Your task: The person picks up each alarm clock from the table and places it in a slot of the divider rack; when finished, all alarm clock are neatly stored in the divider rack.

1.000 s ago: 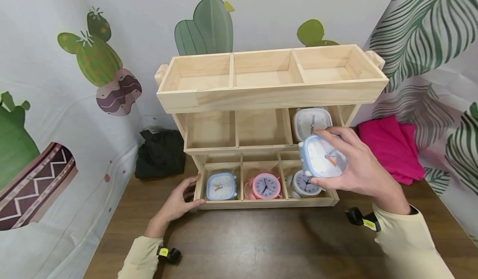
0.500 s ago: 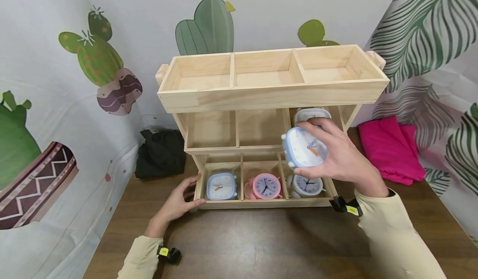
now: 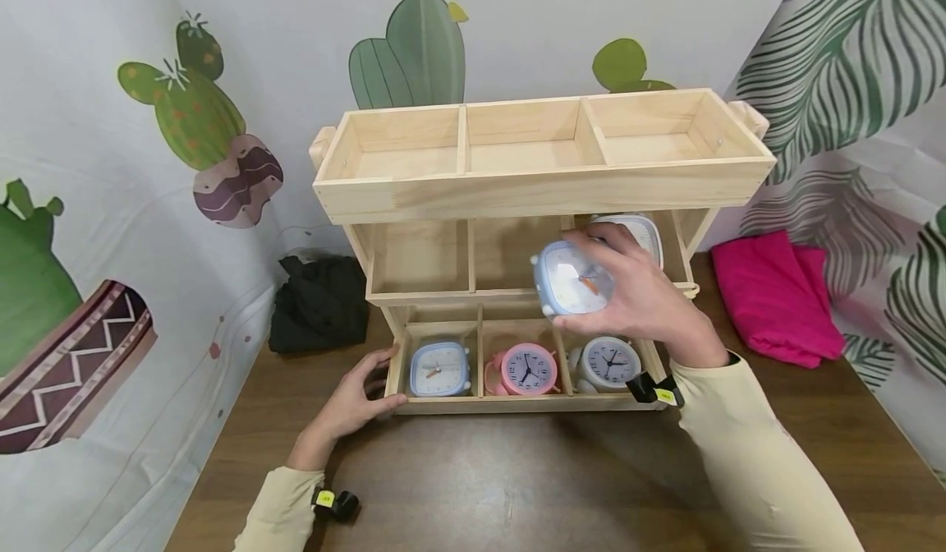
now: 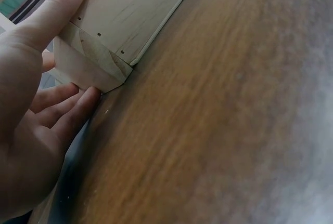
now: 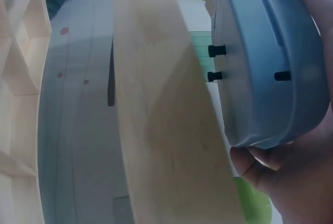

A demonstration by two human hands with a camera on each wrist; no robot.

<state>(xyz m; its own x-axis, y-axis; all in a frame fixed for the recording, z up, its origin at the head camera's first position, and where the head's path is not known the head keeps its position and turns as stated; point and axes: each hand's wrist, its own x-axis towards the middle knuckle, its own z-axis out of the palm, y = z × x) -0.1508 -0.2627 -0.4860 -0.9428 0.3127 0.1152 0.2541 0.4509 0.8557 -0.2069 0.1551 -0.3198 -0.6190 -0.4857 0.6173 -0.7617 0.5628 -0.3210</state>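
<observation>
My right hand grips a light blue alarm clock between thumb and fingers, in the air before the middle tier of a three-tier wooden rack. In the right wrist view the clock's blue back shows small black knobs. My left hand holds the rack's bottom left corner, thumb on the front board and fingers at the side. On the bottom tier sit a blue clock at left, a pink clock in the middle and a grey-white clock at right.
A white clock, partly hidden by my right hand, stands in the middle tier's right compartment. Black cloth lies left of the rack, pink cloth right of it. All stands on a brown wooden table before a printed backdrop.
My right hand has carried the blue clock leftward and slightly up, from the rack's right side to near its middle compartment. The left hand has stayed in place.
</observation>
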